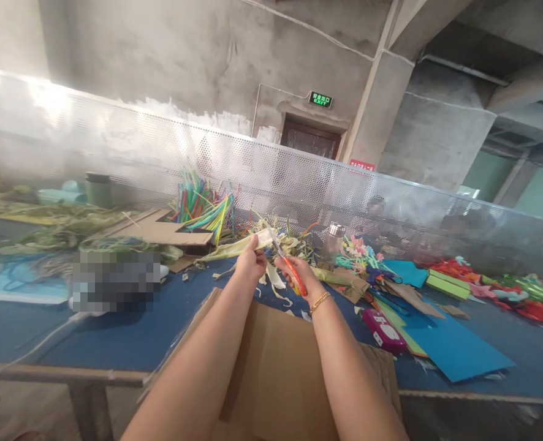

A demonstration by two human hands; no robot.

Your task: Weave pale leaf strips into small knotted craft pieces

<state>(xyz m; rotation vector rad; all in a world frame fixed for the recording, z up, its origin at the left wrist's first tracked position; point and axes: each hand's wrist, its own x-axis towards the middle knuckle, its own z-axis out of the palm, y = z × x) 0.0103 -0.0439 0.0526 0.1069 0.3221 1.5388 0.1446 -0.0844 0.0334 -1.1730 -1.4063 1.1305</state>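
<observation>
My left hand (249,264) is closed round a long pale corn husk strip (235,247), holding it up over the blue table (32,327). My right hand (299,274) grips orange-handled scissors (288,264), whose blades meet the strip near its right end. A gold bracelet sits on my right wrist. Pale husk scraps (274,278) lie on the table just beyond my hands. A brown cardboard sheet (271,367) lies under my forearms.
Coloured straws (202,205) stand behind a cardboard piece (161,231). Dried leaves and green cups lie at left. Blue card (455,349), a magenta box (384,331), a metal bottle (333,240) and paper flowers lie at right. A perforated metal screen (299,177) backs the table.
</observation>
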